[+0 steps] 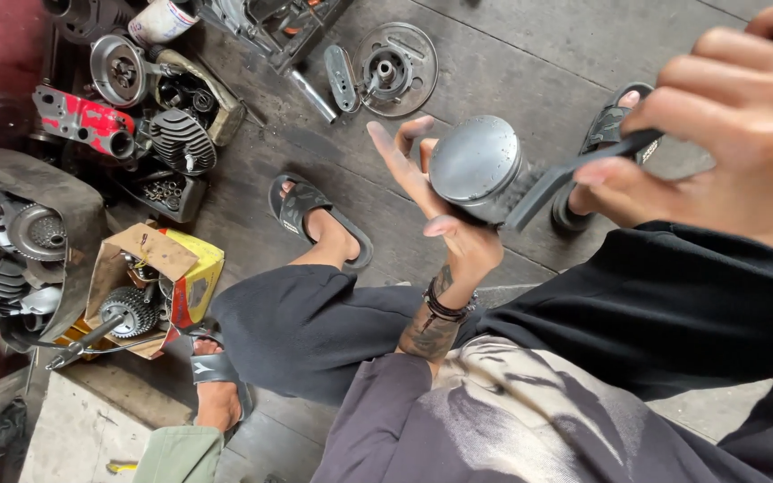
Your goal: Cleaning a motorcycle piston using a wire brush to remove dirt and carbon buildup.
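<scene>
**Holding a piston up over the workshop floor**

Gripping the grey metal piston (476,165) from below, our left hand (445,210) has its thumb and lower fingers closed around the skirt, while the upper fingers (386,148) are spread open beside the flat crown. The crown faces up toward us, tilted a little to the left. Our right hand (731,116) comes in from the right, its fingers closed on the handle of a dark brush (574,174), whose bristled end touches the piston's side. A dark beaded bracelet (445,309) sits on the left wrist.

We hold the piston in the air, above our knees and the grey concrete floor (530,54). Our feet are in black sandals (315,215). On the floor to the left lie a torn cardboard box (149,259) with a gear inside, a finned cylinder (181,141) and a red engine part (82,118). Farther up, a round metal plate (395,70) rests flat.
</scene>
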